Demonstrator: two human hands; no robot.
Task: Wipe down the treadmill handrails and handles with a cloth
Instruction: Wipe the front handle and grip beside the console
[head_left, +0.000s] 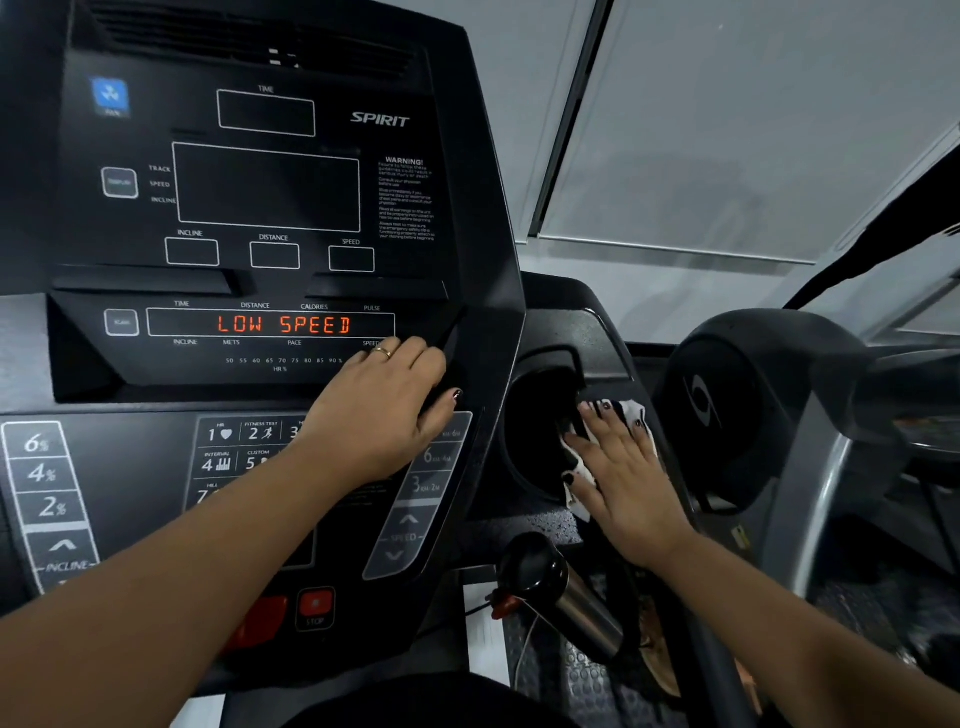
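Now right hand flat, fingers straight, pressing cloth on console right wing beside cup holder. Handle just below it toward person, axis slanting down-right, right hand nearer. Left hand relaxed, resting on console right edge.

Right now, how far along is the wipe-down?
Done: nothing visibly shows it. In hand: right hand presses the cloth flat beside the cup holder; left hand rests on the console. Left: the metal handle below, cloth not on it.
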